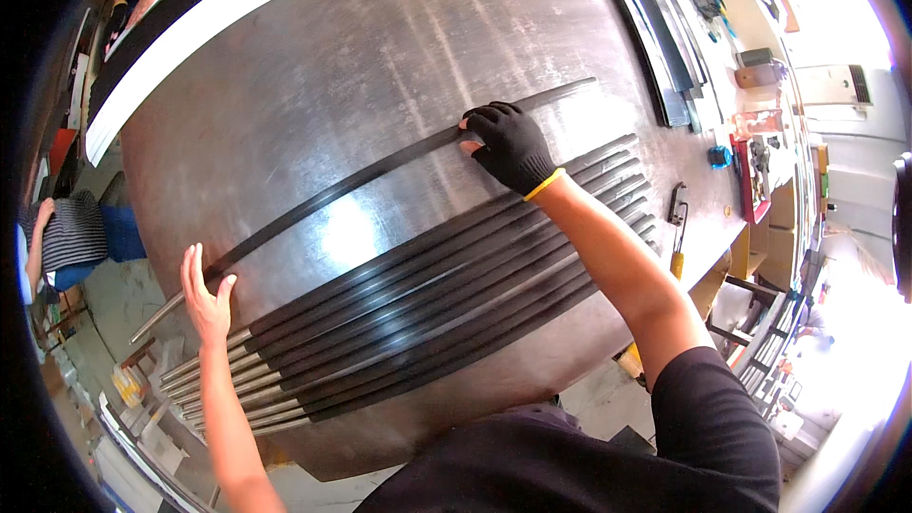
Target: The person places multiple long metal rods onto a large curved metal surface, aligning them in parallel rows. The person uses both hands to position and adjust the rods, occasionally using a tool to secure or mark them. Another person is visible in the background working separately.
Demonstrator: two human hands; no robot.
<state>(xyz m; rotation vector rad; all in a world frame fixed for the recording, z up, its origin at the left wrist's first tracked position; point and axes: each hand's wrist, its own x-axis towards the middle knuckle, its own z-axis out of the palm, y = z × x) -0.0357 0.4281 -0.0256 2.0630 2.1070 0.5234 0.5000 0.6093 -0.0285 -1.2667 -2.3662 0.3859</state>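
A long metal rod with a black sleeve [351, 182] lies slantwise across the table, its bare end [157, 318] jutting past the left edge. My bare left hand [205, 302] is at the rod where the sleeve begins. Its fingers are stretched out and the thumb stands apart, with the rod passing between them. My right hand [505, 144], in a black glove with a yellow cuff, curls its fingers and thumb around the sleeved part toward the far end. Nearer to me, several similar black-sleeved rods [399, 299] lie side by side, partly under my right forearm.
The metal table [313, 85] has long black strips [655, 47] at its far right and a white-edged panel [218, 33] at its far left. A co-worker's hand [142, 8] rests by that panel. Another person [81, 228] is at left. A yellow-handled tool [678, 237] lies at right.
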